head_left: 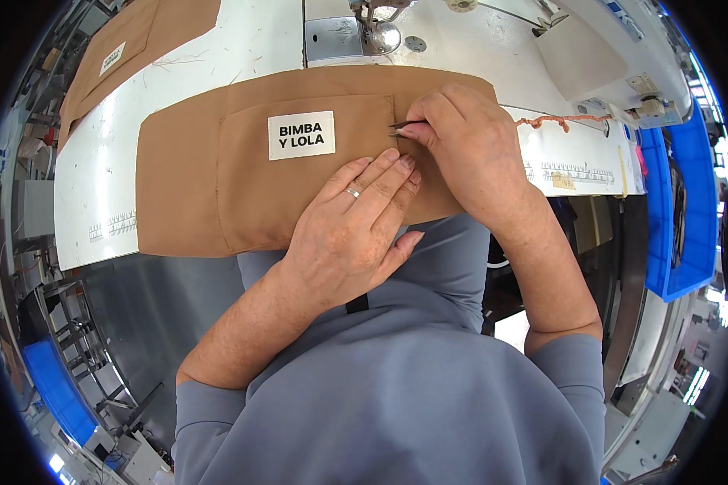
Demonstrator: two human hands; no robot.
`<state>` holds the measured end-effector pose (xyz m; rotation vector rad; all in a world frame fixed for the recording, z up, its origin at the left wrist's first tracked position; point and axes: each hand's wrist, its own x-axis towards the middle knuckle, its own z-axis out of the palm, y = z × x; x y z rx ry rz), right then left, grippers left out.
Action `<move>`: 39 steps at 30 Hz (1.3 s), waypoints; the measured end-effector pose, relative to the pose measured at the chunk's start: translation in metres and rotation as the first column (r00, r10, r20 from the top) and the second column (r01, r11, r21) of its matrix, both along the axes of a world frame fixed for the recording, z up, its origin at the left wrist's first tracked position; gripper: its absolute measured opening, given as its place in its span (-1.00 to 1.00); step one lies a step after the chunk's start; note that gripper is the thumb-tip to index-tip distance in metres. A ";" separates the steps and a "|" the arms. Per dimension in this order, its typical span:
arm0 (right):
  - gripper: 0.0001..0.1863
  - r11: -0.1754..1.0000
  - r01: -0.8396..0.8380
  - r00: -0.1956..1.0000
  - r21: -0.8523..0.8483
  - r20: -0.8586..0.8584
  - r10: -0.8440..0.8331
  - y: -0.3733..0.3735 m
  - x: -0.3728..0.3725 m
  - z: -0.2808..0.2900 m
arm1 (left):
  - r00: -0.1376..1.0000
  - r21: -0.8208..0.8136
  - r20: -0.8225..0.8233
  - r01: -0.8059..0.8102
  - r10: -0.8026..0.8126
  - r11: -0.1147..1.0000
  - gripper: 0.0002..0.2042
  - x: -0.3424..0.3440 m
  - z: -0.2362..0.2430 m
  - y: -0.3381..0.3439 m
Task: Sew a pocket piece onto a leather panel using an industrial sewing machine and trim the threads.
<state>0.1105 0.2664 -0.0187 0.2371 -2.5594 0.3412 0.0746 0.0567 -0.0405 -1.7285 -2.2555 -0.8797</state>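
A brown fabric panel [182,162] lies across the front of the white sewing table, with a stitched-on pocket piece that bears a white label [301,136]. My left hand [356,214], a ring on one finger, rests flat on the panel below and right of the label, fingers stretched out. Pinched between the thumb and forefinger of my right hand [461,145] is a small dark two-pointed tool [404,124], which looks like tweezers. Its tips are at the upper right of the pocket, by the seam. My fingers hide the rest of the tool.
The sewing machine's presser foot and needle plate [336,36] are just beyond the panel, its white body [615,56] at the right. A second brown panel [137,56] lies back left. An orange cord [554,121] crosses the table at right, near a blue bin [679,242].
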 end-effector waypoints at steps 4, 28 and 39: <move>-0.83 0.999 0.013 0.998 0.031 -0.056 -0.011 0.002 -0.010 -0.002 | 1.000 0.028 0.013 0.002 -0.002 1.000 -0.47 0.000 0.000 0.001; -0.80 0.996 0.082 0.994 0.033 -0.078 -0.079 0.008 -0.017 -0.005 | 0.999 0.032 0.036 -0.011 0.010 0.999 -0.46 0.000 0.000 0.001; -0.78 0.994 0.107 0.992 -0.022 -0.059 -0.108 0.011 -0.019 -0.006 | 0.999 0.040 0.041 -0.011 0.009 0.999 -0.45 0.001 0.001 -0.002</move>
